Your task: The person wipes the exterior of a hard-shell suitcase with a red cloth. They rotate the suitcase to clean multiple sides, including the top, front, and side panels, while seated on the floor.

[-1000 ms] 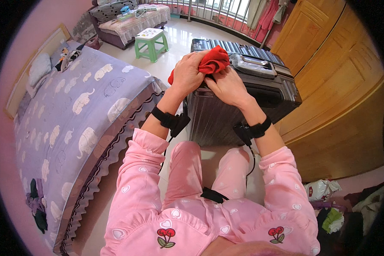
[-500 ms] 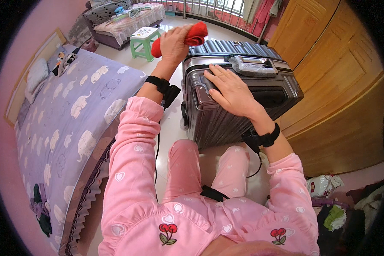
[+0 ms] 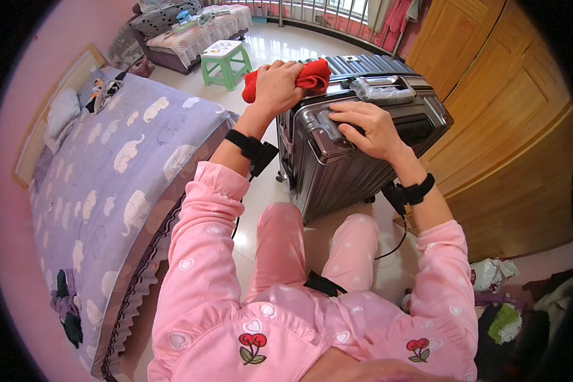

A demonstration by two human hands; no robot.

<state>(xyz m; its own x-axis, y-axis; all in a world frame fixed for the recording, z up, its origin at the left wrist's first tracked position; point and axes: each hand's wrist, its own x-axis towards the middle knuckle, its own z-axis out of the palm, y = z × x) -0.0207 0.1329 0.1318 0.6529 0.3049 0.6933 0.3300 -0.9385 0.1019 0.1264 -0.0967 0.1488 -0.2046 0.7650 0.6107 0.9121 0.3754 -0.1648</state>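
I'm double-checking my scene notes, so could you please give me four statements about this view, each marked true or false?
1. The left hand holds a red cloth. True.
2. The handle of the suitcase has a clear wrapping. True.
3. The right hand grips that handle. False: it is at a near corner of the suitcase, apart from the handle.
4. The green-legged stool has a red top. False: its top is mainly white.

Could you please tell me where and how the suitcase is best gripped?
Probably by the plastic-wrapped handle atop the suitcase, from above with the right hand: the handle faces up, close to that hand, while the left hand holds the red cloth.
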